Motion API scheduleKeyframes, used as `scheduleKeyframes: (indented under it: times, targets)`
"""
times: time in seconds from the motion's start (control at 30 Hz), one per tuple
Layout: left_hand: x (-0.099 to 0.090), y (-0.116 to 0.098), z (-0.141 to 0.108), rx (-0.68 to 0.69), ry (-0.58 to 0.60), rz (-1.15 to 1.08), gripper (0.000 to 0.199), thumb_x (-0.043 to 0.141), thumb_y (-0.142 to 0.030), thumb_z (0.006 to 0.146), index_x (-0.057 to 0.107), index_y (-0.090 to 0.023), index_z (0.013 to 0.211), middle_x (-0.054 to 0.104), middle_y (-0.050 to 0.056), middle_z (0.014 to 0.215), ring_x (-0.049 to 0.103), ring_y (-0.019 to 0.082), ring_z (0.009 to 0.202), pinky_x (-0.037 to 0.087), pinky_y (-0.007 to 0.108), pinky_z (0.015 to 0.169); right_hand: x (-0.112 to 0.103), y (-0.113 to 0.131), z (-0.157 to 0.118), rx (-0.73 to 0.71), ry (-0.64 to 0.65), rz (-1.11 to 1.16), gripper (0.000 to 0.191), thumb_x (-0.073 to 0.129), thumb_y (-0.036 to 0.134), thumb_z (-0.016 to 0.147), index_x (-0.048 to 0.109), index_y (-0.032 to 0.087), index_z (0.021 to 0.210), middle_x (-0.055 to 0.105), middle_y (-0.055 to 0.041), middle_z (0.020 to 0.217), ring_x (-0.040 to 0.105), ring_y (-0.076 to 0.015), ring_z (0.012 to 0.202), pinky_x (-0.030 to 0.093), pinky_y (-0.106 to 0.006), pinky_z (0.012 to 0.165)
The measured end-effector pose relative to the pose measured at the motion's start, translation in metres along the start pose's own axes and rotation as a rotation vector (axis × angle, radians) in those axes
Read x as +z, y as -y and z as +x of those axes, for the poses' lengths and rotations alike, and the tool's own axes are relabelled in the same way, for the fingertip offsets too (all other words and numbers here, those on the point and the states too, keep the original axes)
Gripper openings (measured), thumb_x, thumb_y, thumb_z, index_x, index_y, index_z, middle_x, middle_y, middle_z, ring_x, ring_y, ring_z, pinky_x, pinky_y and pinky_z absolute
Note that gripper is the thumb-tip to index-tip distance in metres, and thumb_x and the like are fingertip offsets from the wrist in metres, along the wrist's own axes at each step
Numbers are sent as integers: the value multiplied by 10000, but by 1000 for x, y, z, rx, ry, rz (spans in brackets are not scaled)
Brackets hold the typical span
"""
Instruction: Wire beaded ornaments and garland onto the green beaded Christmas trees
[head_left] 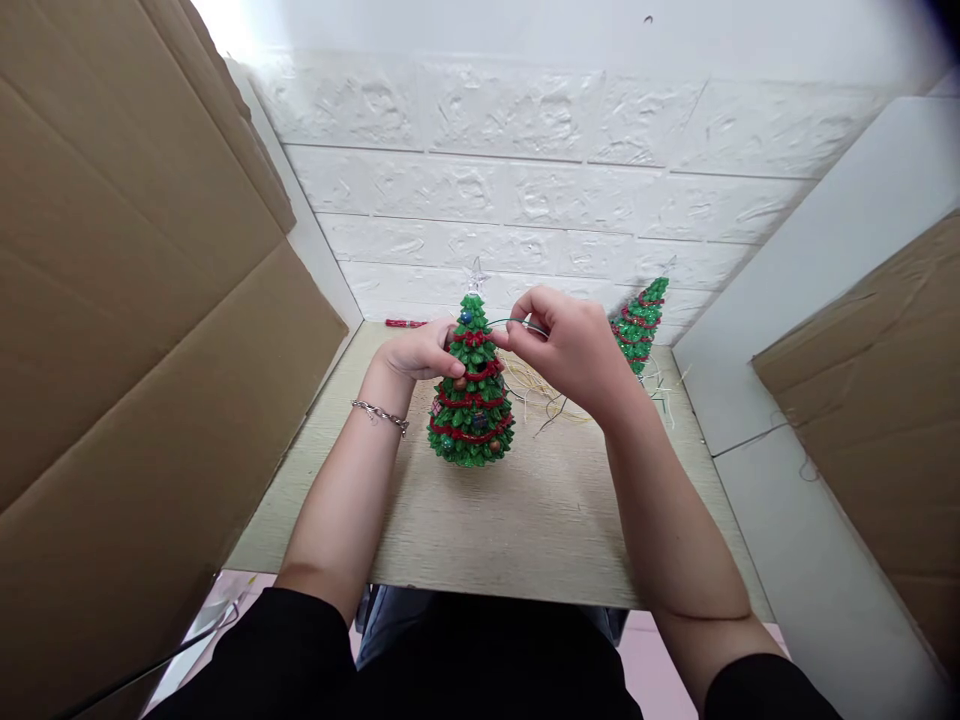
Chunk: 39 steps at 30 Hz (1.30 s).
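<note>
A green ornamental Christmas tree (471, 415) with red garlands, small baubles and a clear star (476, 275) on top stands upright on the table in front of me. My left hand (426, 352) is wrapped around its upper left side, the thumb across the front; its other fingers go behind the tree, partly hidden. To the right of the tree top, my right hand (561, 345) pinches a thin dark wire (504, 321) between thumb and forefinger. The wire reaches toward the tree's upper right side. Whether it enters the tree, I cannot tell.
A second green tree (641, 325) leans at the back right of the wooden table (517, 530). Loose yellow and dark wires (551, 398) lie behind my right hand. A red pen-like item (403, 323) lies at the back left. Cardboard (150, 250) and white panels flank the table.
</note>
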<state>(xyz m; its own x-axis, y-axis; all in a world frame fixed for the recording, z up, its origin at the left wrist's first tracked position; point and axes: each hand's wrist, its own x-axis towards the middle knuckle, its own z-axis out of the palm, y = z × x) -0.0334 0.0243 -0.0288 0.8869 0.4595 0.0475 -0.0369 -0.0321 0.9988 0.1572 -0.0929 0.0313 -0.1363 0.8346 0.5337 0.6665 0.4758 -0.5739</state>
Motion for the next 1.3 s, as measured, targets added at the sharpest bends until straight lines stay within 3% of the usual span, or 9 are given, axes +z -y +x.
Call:
scheduleKeyframes:
  times: [0.2,0.3,0.4,0.53,0.8,0.93,1.03,1.2,1.3]
  targets:
    - [6,-4,2,-8,22,-15,929,942,-442,420,640,-110,1234,733,177,993,689,223,658,509,242,489,-1,-1,0,4,22,27,125,571,146,804,521,198,702,502,47,570,354,-106,531,281,-273,586]
    - [6,-2,3,12,16,-14,932,937,-446,446,626,-121,1262,734,164,1007,672,193,623,530,261,537,4,-1,0,17,-27,38,94,563,169,824,537,199,739,515,44,582,370,-113,539,295,-275,600]
    - [3,0,2,28,-7,-24,922,939,-447,454,624,-122,1258,742,132,914,655,176,586,532,261,552,7,0,1,31,-60,37,89,568,178,832,546,197,749,486,43,583,382,-117,554,296,-278,610]
    - [0,1,0,43,-9,-62,874,942,-424,461,643,-83,1209,723,103,751,601,139,491,470,207,456,7,1,0,11,-2,38,128,575,130,811,540,192,705,448,54,565,355,-105,543,285,-272,603]
    - [2,1,1,18,16,-34,957,937,-442,459,601,-114,1293,740,161,975,655,167,600,489,211,491,6,-1,1,5,-28,4,111,576,141,824,566,186,723,433,63,539,342,-100,517,270,-263,575]
    - [6,-3,2,4,21,-21,960,932,-462,459,598,-115,1290,728,164,1003,667,194,643,490,234,494,7,-3,0,-47,-27,-103,121,541,175,890,646,192,949,519,31,619,442,-132,569,309,-268,613]
    - [8,-5,1,12,3,-14,942,940,-470,433,622,-118,1247,728,148,959,644,177,605,482,238,484,8,-5,-1,-79,-3,-185,212,519,186,928,644,220,1096,584,12,696,509,-155,622,331,-268,628]
    - [5,-3,1,26,-36,-21,853,951,-463,409,676,-131,1145,701,70,723,562,118,474,469,218,460,10,-8,0,-188,40,-308,182,542,230,963,710,190,907,654,-46,845,588,-187,774,373,-285,678]
    - [3,-1,1,20,-43,-27,830,955,-454,403,691,-121,1116,654,36,610,567,132,468,479,226,471,11,-8,1,-184,59,-336,181,561,224,956,723,167,899,644,-64,863,594,-192,790,388,-289,680]
